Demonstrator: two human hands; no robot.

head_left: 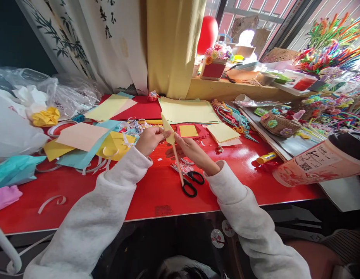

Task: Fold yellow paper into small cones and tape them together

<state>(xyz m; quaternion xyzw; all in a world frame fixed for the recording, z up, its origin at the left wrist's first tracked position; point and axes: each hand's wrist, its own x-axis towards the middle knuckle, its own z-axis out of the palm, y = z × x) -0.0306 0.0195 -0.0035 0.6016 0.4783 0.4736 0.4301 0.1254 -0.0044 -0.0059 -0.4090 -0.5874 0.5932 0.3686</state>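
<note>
A small piece of pale yellow paper (167, 124), folded to a point at the top, is pinched between my two hands above the red table. My left hand (150, 140) grips its left edge with thumb and fingers. From the other side my right hand (194, 154) pinches its lower right edge. A thin, pale orange stick or paper strip (178, 164) slants down from the paper; how it joins is hidden by my fingers. Below, black-handled scissors (189, 189) lie beside small paper scraps (186, 166).
Coloured paper sheets (82, 136) and curled strips spread at left. Pale yellow sheets (187, 109) lie at the back, with more scissors (235, 120) to their right. A lidded paper cup (316, 161) and a glue stick (266, 157) stand out at right. The table's front edge (180, 216) is near me.
</note>
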